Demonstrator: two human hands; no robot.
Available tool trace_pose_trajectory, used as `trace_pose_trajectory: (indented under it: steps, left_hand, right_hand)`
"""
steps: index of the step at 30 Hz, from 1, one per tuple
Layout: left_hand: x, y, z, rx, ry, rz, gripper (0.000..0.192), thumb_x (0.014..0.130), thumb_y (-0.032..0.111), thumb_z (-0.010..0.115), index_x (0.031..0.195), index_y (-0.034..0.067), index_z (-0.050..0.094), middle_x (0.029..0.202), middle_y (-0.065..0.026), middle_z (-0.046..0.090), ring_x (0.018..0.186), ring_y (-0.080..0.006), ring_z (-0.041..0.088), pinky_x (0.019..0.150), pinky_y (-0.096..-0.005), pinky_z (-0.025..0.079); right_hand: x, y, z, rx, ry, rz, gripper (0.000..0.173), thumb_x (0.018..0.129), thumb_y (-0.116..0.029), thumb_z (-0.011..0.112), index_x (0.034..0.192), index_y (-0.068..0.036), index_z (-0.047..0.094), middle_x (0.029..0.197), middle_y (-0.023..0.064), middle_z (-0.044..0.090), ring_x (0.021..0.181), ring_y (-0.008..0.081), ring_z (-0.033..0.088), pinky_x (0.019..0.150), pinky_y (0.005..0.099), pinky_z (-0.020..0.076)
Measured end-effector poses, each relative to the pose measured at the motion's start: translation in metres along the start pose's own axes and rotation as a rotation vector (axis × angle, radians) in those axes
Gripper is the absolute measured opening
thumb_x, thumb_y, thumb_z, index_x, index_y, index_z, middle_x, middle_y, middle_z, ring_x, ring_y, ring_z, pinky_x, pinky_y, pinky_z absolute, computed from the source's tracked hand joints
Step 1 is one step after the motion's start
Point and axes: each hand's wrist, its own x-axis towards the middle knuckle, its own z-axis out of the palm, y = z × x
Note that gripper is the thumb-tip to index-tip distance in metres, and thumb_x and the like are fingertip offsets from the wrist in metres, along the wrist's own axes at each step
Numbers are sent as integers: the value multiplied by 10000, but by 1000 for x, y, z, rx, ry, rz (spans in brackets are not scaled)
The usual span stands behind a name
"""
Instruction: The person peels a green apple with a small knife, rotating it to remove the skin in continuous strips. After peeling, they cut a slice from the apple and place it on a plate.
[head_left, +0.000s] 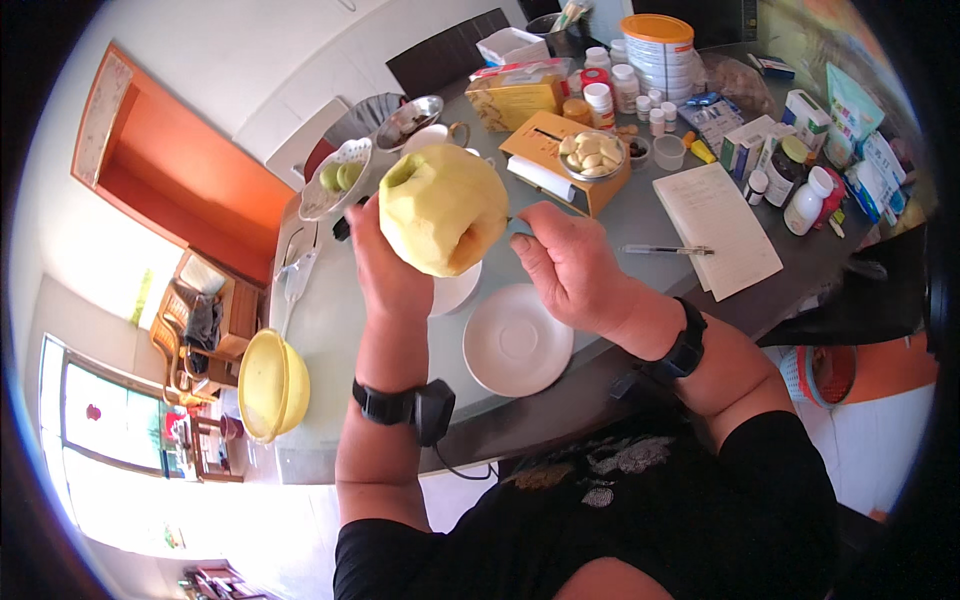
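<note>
My left hand (394, 274) holds up a large peeled apple (442, 206), pale yellow and faceted. Green skin lines the hollow at its upper left, and a browned hollow shows at the lower right. In my right hand (570, 262) is a tool with a light blue handle (518, 226), its tip close to the fruit's right side. The working end is mostly hidden, so I cannot tell whether it is a knife or a peeler. Below the hands sits a white saucer (517, 340). A white bowl (455, 291) is partly covered by my left hand and the fruit.
A yellow plastic basin (274, 386) stands at the table's left edge. Farther back are a white lattice bowl (337, 180) with green fruit and a bowl of garlic cloves (592, 156) on an orange box. Several medicine bottles, a notepad (718, 229) and a pen (667, 250) occupy the right.
</note>
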Motion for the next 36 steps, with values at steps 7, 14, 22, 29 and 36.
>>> trace_pose_trajectory:
  steps: [7,14,22,29,36]
  left_hand:
    - [-60,18,2,241,59,139,1069,656,394,886,1447,-11,292,1365,-155,448,1202,-234,510,1002,-381,452]
    - [-73,1,-1,309,274,72,772,716,271,835,1314,-43,459,1178,-137,591,1031,-206,603,884,-335,518]
    - [-74,-8,-7,258,268,37,714,716,213,815,1291,-51,485,1141,-141,620,1013,-202,612,883,-334,517]
    - [-75,-1,-12,415,244,68,709,682,160,822,1283,-38,501,1129,-132,632,1006,-189,612,881,-329,514]
    - [-76,-1,-13,489,246,87,704,667,144,833,1269,-32,512,1122,-132,637,1000,-185,612,879,-328,512]
  right_hand:
    - [-9,-9,14,-156,-220,-8,147,889,-108,601,876,-39,472,722,162,578,682,407,586,546,466,436]
    - [-14,-18,21,-250,-312,2,129,894,-136,591,890,-42,503,702,156,605,663,388,606,552,476,454]
    - [-15,-18,20,-98,-439,155,176,912,-127,566,1050,-25,524,726,191,627,692,410,613,582,505,457]
    - [-16,-21,18,-41,-502,191,196,913,-116,557,1080,-19,525,741,209,623,711,429,606,596,513,455]
    - [-14,-21,17,5,-527,191,268,908,-113,557,1155,-16,524,766,216,630,733,433,609,603,510,460]
